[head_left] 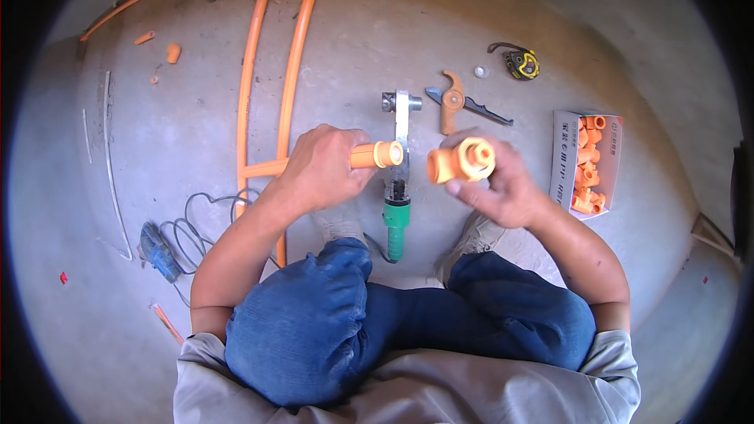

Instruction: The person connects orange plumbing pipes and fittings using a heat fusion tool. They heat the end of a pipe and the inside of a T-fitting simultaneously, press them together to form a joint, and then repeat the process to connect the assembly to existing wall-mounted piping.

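My left hand (pixel 326 166) is closed round an orange plastic pipe (pixel 369 155), its collared end pointing right. Behind the hand, the pipe seems to run on to a branch (pixel 265 169) off the long orange pipe at the left. My right hand (pixel 506 188) grips an orange pipe fitting (pixel 463 163) with a round opening and a hex-shaped face, held a short gap from the pipe's end. Below and between the hands, a pipe welding iron (pixel 397 224) with a green handle rests on the floor, its metal heating head (pixel 402 102) pointing away from me.
Beyond my right hand lie an orange-handled pipe cutter (pixel 452 102), a small white roll (pixel 481 71) and a tape measure (pixel 521 63). A box (pixel 562 161) of orange fittings stands at the right. Two long orange pipes (pixel 250 71) and a blue corded tool (pixel 159 251) are at the left.
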The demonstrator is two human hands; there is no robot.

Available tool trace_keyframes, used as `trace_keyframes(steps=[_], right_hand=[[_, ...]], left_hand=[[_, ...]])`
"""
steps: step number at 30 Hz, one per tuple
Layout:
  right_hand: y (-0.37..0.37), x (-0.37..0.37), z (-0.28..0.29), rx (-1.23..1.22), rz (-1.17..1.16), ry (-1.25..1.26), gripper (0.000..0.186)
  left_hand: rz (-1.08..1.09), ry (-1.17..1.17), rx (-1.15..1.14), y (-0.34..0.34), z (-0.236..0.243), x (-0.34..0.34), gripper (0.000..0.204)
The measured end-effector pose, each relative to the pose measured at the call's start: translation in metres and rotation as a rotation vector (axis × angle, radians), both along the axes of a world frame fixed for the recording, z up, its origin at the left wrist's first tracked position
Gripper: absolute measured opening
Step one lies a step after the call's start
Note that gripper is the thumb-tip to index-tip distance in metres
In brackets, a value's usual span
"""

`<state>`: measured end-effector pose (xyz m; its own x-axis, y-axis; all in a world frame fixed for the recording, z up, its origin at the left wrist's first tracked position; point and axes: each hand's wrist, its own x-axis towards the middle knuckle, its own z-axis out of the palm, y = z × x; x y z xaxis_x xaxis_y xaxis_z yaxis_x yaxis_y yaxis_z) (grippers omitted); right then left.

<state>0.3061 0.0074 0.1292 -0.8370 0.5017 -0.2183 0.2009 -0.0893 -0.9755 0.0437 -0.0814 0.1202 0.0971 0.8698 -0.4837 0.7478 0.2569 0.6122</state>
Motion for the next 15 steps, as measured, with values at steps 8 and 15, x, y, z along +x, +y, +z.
trace_keyframes(steps=[8,15], right_hand=[[-0.005,0.002,0.017,-0.059,-0.133,0.057,0.034],[-0.006,0.006,0.015,0.000,-0.124,0.037,0.034]], left_hand=[[-0.047,0.000,0.194,0.008,0.021,0.022,0.017],[-0.061,0.010,0.237,0.006,0.025,0.027,0.014]])
